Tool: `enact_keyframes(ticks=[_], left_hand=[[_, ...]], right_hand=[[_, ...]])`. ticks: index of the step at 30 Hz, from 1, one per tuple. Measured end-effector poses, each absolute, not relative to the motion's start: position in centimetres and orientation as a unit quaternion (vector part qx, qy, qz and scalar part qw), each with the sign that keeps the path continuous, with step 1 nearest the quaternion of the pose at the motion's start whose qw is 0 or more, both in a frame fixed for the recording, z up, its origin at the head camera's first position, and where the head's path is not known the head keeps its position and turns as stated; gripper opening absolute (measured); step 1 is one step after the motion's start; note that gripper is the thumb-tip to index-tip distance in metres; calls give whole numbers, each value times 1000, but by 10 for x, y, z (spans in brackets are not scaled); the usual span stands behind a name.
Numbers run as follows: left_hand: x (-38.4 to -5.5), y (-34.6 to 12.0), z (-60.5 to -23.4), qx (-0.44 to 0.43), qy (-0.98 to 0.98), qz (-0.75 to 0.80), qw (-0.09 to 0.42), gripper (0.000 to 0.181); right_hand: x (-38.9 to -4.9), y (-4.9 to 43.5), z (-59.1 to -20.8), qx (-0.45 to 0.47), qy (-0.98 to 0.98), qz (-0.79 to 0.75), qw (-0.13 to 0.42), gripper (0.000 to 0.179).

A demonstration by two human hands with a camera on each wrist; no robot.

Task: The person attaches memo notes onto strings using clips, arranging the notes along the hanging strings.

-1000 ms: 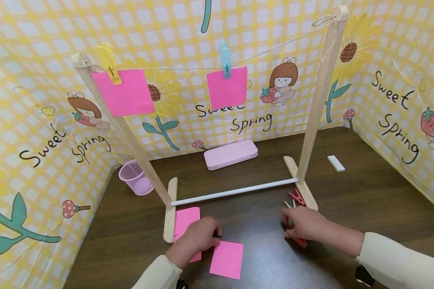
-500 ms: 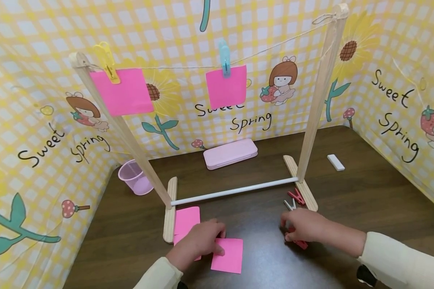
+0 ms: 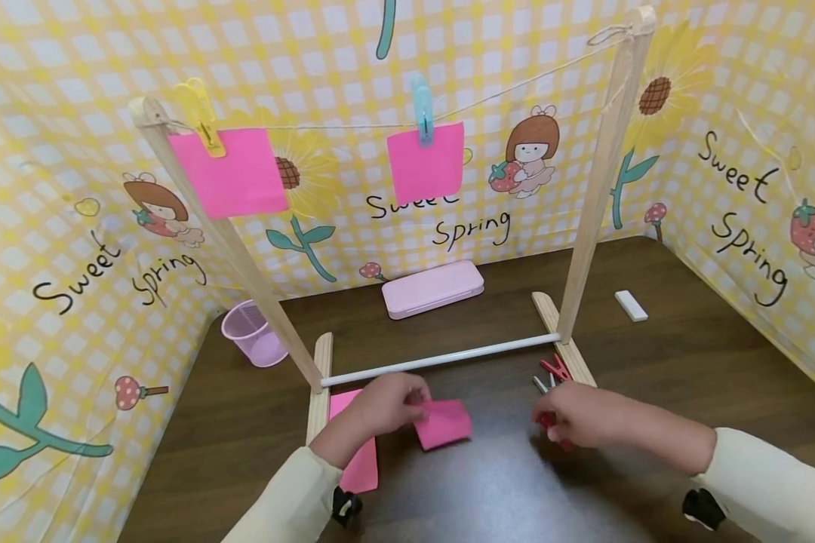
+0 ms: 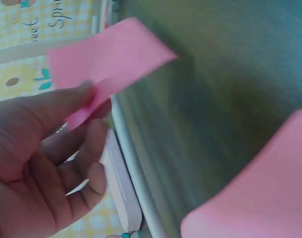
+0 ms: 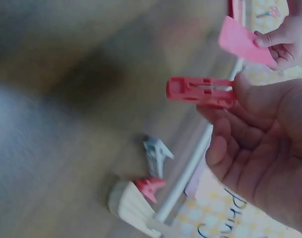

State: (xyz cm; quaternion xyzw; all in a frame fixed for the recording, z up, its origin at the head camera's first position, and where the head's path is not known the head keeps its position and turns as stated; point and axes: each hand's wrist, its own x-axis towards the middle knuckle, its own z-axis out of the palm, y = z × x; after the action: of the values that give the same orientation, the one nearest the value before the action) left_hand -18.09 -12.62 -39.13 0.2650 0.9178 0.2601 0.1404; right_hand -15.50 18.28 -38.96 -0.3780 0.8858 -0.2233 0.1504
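Note:
My left hand point(image 3: 389, 403) pinches a pink paper square point(image 4: 108, 57) between thumb and fingers, lifted and slightly bent. A red clothespin point(image 5: 190, 90) is pinched by its handle end in my right hand point(image 3: 587, 415); its other end points away from the fingers. Beside that hand lie a pale grey clothespin point(image 5: 154, 154) and another red clothespin point(image 5: 150, 187). More pink paper point(image 3: 361, 467) lies on the table, partly hidden by my left forearm. Two pink squares hang from a string point(image 3: 353, 127), one under a yellow clothespin point(image 3: 207, 128), one under a light blue clothespin point(image 3: 422, 109).
The string runs between two wooden posts point(image 3: 601, 181) joined low down by a white rod point(image 3: 441, 362). Behind the rod lies a pink case point(image 3: 433, 289). A pink mesh cup point(image 3: 256, 335) stands left, a white block point(image 3: 631, 305) right. Checked cloth surrounds the table.
My left hand has picked up the loose pink square from the table and moved it forward. My right hand has raised the red clothespin from the table.

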Motion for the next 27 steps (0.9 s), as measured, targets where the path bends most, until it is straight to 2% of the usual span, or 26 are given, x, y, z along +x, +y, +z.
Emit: enact_keyframes(ticks=[4,9,16,22,27], left_hand=[[-190,-115,-379,191,910,348,119,7],[-198,-100,-364,118,885,435,117,13],[-206,-76,-346,119,835,528,93,17],[-212,-53,-322,91,751,645,111,18],[-220,-36,-310,82,735,665,99,17]], right_hand=[[-163,190,-375,-365,896,-235,90,11],[-173,198,-351,-338,903,-265,25,13],[-187,211,-306,-263,923,-271,-70,18],[-191,222,-251,-188,918,-284,-203,11],[-192,233,-204,-151,893,-303,-298,9]])
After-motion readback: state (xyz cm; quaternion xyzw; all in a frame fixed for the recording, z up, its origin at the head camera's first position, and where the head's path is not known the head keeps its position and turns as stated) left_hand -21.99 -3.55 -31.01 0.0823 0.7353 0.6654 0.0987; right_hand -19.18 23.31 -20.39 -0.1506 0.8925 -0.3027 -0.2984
